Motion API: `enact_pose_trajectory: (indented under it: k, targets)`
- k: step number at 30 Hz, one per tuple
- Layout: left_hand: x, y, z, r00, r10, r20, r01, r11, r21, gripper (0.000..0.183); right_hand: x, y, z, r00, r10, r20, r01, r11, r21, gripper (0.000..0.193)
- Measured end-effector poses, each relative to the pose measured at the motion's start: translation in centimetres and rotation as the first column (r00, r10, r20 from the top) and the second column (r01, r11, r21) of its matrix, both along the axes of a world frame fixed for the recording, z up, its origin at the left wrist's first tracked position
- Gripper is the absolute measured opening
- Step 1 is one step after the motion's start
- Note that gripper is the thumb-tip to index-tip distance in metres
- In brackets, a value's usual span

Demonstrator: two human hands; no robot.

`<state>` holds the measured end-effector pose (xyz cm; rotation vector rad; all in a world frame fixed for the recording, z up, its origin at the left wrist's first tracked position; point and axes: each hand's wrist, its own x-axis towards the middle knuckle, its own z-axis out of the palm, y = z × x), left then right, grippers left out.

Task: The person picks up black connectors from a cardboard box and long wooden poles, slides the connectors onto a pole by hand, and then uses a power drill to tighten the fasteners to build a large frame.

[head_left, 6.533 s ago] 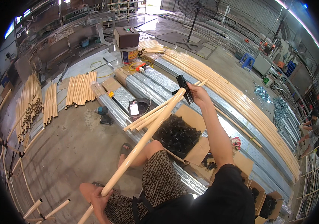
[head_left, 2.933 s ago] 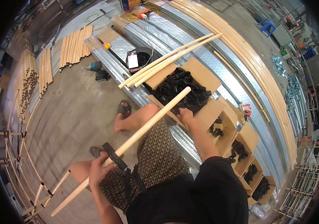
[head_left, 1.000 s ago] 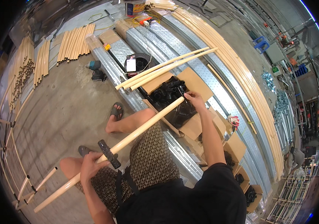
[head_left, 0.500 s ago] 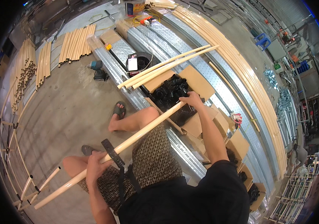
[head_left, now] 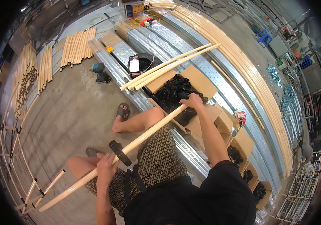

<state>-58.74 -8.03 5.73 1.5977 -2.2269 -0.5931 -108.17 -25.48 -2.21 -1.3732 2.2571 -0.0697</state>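
A long cream pipe [head_left: 147,133] slants across my lap, from the lower left up to an open cardboard box. My left hand [head_left: 106,170] is wrapped round its lower part, close beside a black bar-like piece [head_left: 120,153] that sits crosswise against the pipe. How that piece is fixed is hidden. At the upper end, my right hand [head_left: 193,101] grips the pipe tip over the box [head_left: 201,83]. Black plastic pipe fittings [head_left: 173,90] fill this box. Whether my right fingers also hold a fitting cannot be made out.
Three cream pipes [head_left: 168,67] lie across the box's far side. More boxes [head_left: 243,142] of black parts stand on the right, along metal planks [head_left: 190,48]. A cordless drill [head_left: 100,73] rests on the floor. Pipe frames [head_left: 18,131] stand at left.
The pipe and both hands have shifted very slightly within the view, which has itself moved a little. The black piece appears turned a little on the pipe. Both grips stay the same.
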Motion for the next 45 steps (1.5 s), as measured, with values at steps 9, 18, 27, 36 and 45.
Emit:
enact_pose_trajectory:
  k: [9, 18, 27, 36, 45]
  targets:
    - [0.9, -1.5, 0.2, 0.997, 0.021, -0.079, -0.006, 0.982, 0.191, 0.039, 5.8, 5.2, -4.2, 0.988, -0.021, 0.154, 0.113, 0.777, -0.619, 0.064]
    - [1.1, -1.8, 0.8, 0.993, 0.025, -0.118, 0.002, 0.975, 0.224, 0.038, -6.9, 8.4, -13.8, 0.592, -0.454, 0.666, 0.760, 0.590, -0.273, 0.025]
    - [0.9, -2.2, 1.3, 0.987, 0.117, -0.113, -0.077, 0.946, 0.315, 0.043, 0.3, 5.2, -21.8, 0.841, -0.436, 0.321, 0.496, 0.858, -0.134, 0.026]
    - [1.3, -2.5, 1.1, 0.974, 0.105, -0.202, -0.040, 0.952, 0.303, 0.043, -1.4, 6.5, -18.3, 0.539, -0.513, 0.668, 0.707, 0.707, -0.029, 0.021]
    - [1.6, -2.4, 0.5, 0.967, 0.137, -0.214, -0.056, 0.937, 0.346, 0.040, -5.1, 10.7, -10.0, 0.163, -0.110, 0.981, 0.632, 0.775, -0.018, 0.021]
